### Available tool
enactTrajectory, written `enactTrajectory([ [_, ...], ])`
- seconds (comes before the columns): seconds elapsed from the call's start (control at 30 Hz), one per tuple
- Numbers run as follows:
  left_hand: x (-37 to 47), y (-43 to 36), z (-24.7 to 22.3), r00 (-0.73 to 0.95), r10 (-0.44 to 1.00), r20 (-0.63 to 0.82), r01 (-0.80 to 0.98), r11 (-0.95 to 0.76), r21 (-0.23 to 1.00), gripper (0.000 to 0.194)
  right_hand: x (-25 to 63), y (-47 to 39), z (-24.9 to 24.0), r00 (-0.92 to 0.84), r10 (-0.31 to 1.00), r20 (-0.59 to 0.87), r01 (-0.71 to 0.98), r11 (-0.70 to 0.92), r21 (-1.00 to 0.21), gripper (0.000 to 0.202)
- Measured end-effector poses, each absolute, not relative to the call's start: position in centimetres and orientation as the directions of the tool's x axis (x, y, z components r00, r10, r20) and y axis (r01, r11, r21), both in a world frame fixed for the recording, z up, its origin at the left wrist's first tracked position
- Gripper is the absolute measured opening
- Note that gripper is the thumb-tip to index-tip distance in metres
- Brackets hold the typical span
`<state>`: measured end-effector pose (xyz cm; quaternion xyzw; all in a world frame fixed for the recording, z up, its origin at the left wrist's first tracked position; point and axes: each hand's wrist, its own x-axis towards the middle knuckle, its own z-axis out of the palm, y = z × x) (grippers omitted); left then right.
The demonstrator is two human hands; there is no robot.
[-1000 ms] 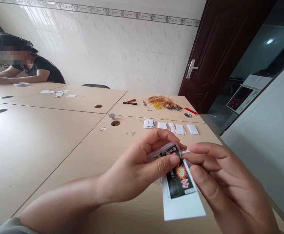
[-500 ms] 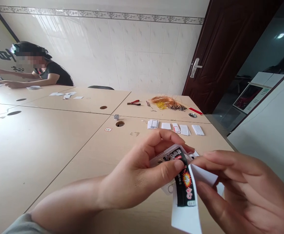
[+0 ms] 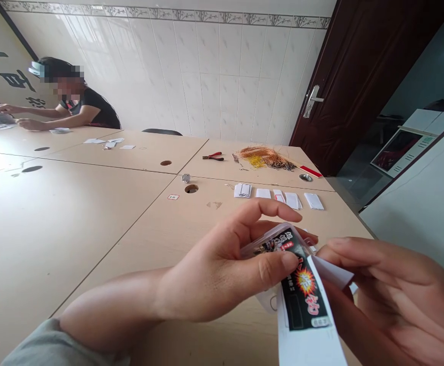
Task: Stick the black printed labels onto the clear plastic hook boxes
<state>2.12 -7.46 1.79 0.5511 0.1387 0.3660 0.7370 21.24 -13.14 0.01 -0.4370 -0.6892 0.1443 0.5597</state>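
Observation:
My left hand (image 3: 237,259) is closed round a small clear plastic packet (image 3: 250,247), its thumb pressing on a black printed label (image 3: 306,292) with an orange starburst and pink-white characters. White paper (image 3: 309,345) lies behind the label and hangs below it. At the right edge of the packet, my right hand (image 3: 393,290) pinches a folded white flap of paper (image 3: 334,269) between thumb and fingers. A thin ring (image 3: 273,303) shows through the plastic under my left thumb. What else the packet holds is hidden by my fingers.
Stacks of white cards (image 3: 243,190) line the table (image 3: 138,234) beyond my hands. Farther back are red-handled pliers (image 3: 213,156), a bundle of copper-coloured wires (image 3: 262,154) and a cable hole (image 3: 191,188). A co-worker (image 3: 81,101) sits at the far left.
The label and white paper have turned to face me more, and more of the paper shows. Both hands keep their hold; the whole view has shifted slightly.

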Motion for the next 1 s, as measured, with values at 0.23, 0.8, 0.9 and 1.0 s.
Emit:
enactTrajectory([
  [0.23, 2.6, -7.5, 2.1, 0.675, 0.705, 0.219, -0.331, 0.024, 0.943, 0.018, 21.2, -13.1, 0.1, 0.029, 0.766, 0.642, 0.466, 0.558, -0.687, 0.026],
  [0.8, 3.1, -7.2, 1.1, 0.748, 0.627, 0.219, -0.409, 0.174, 0.896, 0.014, 19.6, -13.3, 0.1, 0.156, 0.755, 0.636, 0.451, 0.519, -0.726, 0.025],
  [0.9, 2.9, -7.5, 1.2, 0.773, 0.611, 0.172, -0.363, 0.203, 0.91, 0.017, 19.9, -13.4, 0.1, 0.11, 0.739, 0.664, 0.494, 0.54, -0.682, 0.025],
  [1.0, 2.8, -7.6, 1.2, 0.788, 0.597, 0.149, -0.326, 0.199, 0.924, 0.022, 20.2, -13.4, 0.0, 0.098, 0.745, 0.66, 0.501, 0.536, -0.679, 0.027],
])
